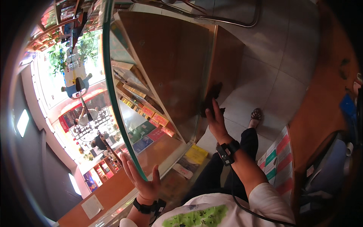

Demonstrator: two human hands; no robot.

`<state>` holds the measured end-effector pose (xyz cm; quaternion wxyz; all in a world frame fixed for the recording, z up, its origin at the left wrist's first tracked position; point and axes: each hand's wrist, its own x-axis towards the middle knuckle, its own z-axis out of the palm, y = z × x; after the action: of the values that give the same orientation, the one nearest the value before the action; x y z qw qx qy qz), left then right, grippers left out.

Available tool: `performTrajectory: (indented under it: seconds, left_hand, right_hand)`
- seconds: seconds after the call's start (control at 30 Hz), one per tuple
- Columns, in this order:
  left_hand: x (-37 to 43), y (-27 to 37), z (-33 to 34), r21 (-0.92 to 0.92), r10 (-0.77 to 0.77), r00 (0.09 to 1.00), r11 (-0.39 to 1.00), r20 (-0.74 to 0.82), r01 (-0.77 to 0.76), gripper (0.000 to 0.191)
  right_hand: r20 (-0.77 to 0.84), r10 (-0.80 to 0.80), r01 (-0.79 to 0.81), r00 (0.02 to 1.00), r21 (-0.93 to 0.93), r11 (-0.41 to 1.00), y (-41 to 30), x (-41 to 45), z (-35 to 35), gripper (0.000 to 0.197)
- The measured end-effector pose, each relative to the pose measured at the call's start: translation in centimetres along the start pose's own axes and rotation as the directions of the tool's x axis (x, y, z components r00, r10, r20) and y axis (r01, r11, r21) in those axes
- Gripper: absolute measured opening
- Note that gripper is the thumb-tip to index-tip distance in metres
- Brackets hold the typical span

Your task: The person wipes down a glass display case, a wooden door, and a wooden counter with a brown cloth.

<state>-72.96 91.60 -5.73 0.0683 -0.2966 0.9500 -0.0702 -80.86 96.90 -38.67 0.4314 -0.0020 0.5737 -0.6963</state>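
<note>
A large glass panel with a green edge [120, 120] stands in front of me. My left hand [143, 181] straddles its near corner, fingers on the far side and thumb on the near side. To the right, my right hand [217, 122] reaches forward with a dark, crumpled cloth [215, 90] at its fingers, beside a brown wooden panel [227, 59]. Part of the cloth is behind the fingers, and its outline blends into the shadow. Both wrists wear black straps with small devices; a cable runs from the right one.
Small boxes [154, 115] show through the glass. A yellow packet [196, 154] lies low near my knees. On the right are a wooden counter [320, 93] and a rack of coloured cards [276, 161]. A metal tube frame [227, 20] stands ahead. People are farther off at left.
</note>
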Motion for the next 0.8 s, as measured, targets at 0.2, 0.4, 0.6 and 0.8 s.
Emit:
performTrajectory:
  seconds: [0.2, 0.4, 0.6, 0.8]
  left_hand:
    - [0.1, 1.8, -0.4, -0.097, -0.071, 0.997, 0.993, -0.016, 0.07, 0.08]
    - [-3.5, 2.6, 1.0, -0.182, 0.202, 0.942, 0.949, -0.269, -0.256, 0.056]
    - [-9.8, 2.3, 11.0, -0.711, 0.347, 0.924, 0.69, 0.16, -0.136, 0.046]
    - [-19.9, -4.8, 24.4, -0.741, 0.137, 0.766, 0.407, 0.628, 0.534, 0.057]
  right_hand:
    - [-0.054, 0.027, -0.028, 0.998, -0.019, 0.999, -0.7, 1.4, -1.8, 0.051]
    - [-0.048, 0.152, -0.132, 0.987, 0.29, 0.948, -0.7, -2.4, -2.9, 0.049]
    - [-0.078, 0.298, -0.213, 0.951, 0.534, 0.818, 2.5, -9.8, -2.8, 0.043]
    - [-0.235, 0.29, -0.142, 0.928, 0.498, 0.856, 5.4, -14.0, -4.4, 0.033]
